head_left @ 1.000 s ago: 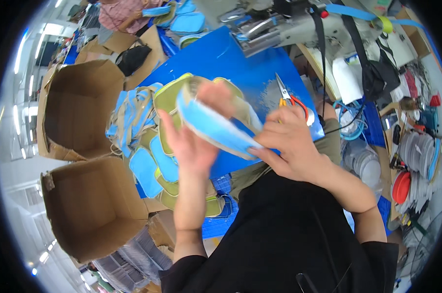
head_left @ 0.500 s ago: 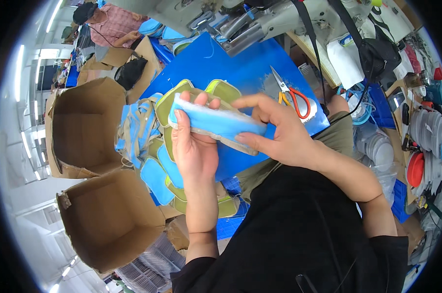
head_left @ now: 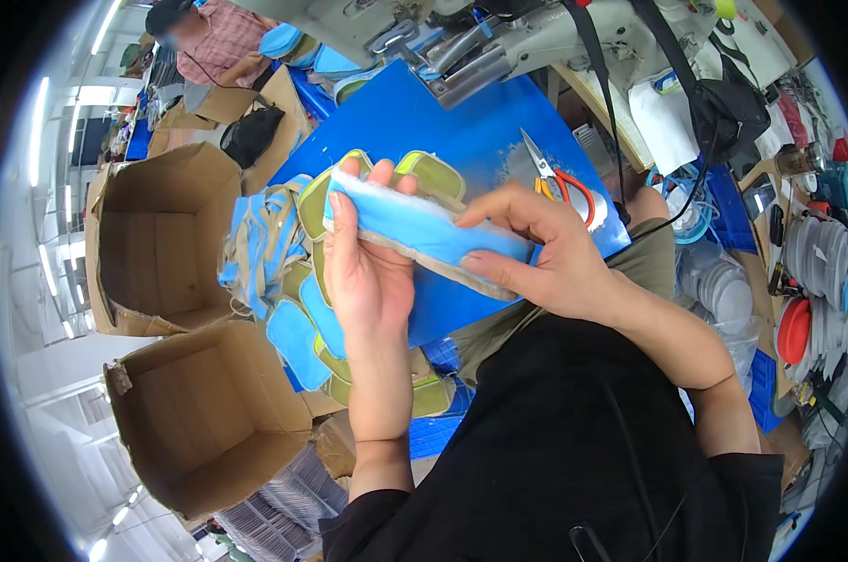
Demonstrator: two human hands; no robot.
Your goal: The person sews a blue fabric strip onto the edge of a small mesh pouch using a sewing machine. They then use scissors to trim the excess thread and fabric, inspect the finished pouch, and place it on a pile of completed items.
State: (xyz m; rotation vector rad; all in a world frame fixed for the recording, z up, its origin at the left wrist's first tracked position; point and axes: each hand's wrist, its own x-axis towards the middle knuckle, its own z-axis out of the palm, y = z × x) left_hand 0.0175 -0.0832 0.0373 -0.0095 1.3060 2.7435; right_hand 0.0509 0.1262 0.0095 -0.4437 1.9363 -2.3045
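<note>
Between my hands is a long blue fabric piece (head_left: 415, 225) with white fluffy padding along its upper edge and a beige lower edge. My left hand (head_left: 372, 258) grips its left end, thumb in front and fingers behind. At the other end, my right hand (head_left: 536, 248) pinches it between thumb and fingers. Below it, partly covered by my left arm, lie olive-green fabric pieces (head_left: 431, 175) with lime edging and blue pads (head_left: 296, 344). To the right, scissors (head_left: 557, 180) with red-orange handles rest on the blue table (head_left: 471, 131).
Two open cardboard boxes (head_left: 176, 234) stand at left, beside a bundle of blue and beige straps (head_left: 265, 239). A sewing machine (head_left: 480, 66) spans the far side of the table. Another person (head_left: 220, 42) sits at far left. Stacked plastic discs (head_left: 818, 253) are at right.
The blue fabric piece is stretched straighter, its right end shifted slightly right and down with my right hand. My left hand keeps its hold.
</note>
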